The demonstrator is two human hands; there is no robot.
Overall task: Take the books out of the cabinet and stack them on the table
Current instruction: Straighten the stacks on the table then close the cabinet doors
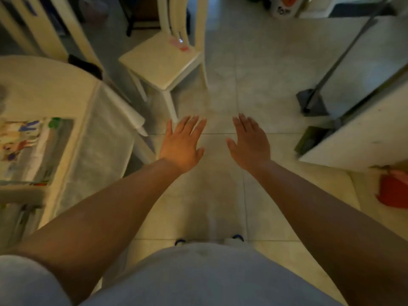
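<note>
We've got the table (44,89) at left w/ a stack of books (33,151) on its near part, a chair (161,60) beyond it, a broom (313,102) and cabinet (357,133) at right, and both our hands, left hand (182,144) and right hand (250,143), out over the floor (254,69) btwn them.

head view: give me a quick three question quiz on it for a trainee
1. True or false: the left hand holds a book.
2. What lies on the round white table at the left? A) a colourful illustrated book B) a red mug C) a laptop
3. Fill in: the white wooden chair stands on the tiled ____.

Key: 1 false, both it and the right hand are held out with straight fingers, holding nothing; 2 A; 3 floor.
</note>
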